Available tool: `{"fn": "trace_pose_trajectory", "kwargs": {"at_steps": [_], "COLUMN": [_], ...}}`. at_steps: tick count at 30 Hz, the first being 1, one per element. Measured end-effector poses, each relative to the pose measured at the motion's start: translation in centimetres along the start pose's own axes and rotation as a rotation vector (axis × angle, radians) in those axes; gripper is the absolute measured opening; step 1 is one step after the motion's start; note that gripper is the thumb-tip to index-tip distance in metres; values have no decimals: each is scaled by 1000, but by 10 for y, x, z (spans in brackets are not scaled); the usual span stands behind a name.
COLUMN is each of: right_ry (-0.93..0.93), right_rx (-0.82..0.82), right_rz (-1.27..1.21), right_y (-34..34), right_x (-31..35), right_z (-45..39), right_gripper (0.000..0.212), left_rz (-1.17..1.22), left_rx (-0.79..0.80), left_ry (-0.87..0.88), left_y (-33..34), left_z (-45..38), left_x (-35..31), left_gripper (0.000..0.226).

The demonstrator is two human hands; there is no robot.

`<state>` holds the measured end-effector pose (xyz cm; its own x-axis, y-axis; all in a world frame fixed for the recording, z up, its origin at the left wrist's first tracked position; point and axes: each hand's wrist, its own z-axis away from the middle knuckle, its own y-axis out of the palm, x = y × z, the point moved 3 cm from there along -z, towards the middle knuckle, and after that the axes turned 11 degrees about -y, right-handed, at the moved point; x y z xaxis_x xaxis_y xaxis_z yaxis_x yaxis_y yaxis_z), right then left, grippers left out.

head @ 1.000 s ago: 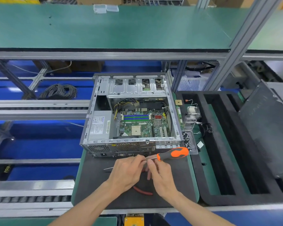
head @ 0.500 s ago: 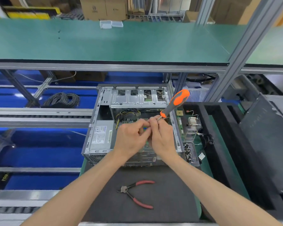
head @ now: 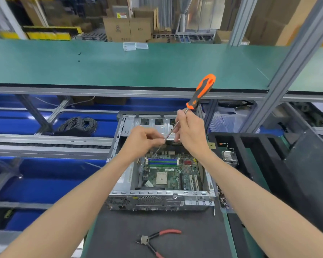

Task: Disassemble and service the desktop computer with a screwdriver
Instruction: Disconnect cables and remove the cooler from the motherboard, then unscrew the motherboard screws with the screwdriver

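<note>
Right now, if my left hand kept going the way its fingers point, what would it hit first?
The left hand points right; first comes the screwdriver shaft it already pinches, then probably the right hand just beyond. Depth is unclear.

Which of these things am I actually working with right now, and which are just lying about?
In use: screwdriver, held by its shaft in both the right hand and left hand; open computer case.
Lying about: pliers, cable coil, cardboard boxes.

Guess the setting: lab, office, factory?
Likely a factory assembly or repair line: green-topped aluminium-frame workbench, roller conveyor beside the open desktop computer, stacked cardboard boxes behind.
</note>
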<state>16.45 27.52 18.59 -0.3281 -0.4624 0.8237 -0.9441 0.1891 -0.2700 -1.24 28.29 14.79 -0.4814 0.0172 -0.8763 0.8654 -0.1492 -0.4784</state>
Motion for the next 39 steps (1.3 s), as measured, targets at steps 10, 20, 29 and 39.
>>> {"fn": "trace_pose_trajectory", "kwargs": {"at_steps": [10, 20, 29, 39], "right_ry": [-100, -78, -239, -480], "right_rx": [-125, -290, 97, 576], "right_rz": [55, -73, 236, 759], "right_y": [22, 35, 75, 121], "right_x": [-24, -26, -34, -37], "right_z": [-10, -22, -32, -54], "right_gripper": [25, 29, 31, 29], "left_rz": [-504, -661, -818, -954], "left_rx": [-284, -292, -185, -88], "left_ry": [-281, -266, -224, -386], "left_y": [-1, 0, 8, 7], "left_z": [0, -5, -10, -6], "left_x": [83, 89, 90, 84], "left_gripper": [13, 36, 46, 20]}}
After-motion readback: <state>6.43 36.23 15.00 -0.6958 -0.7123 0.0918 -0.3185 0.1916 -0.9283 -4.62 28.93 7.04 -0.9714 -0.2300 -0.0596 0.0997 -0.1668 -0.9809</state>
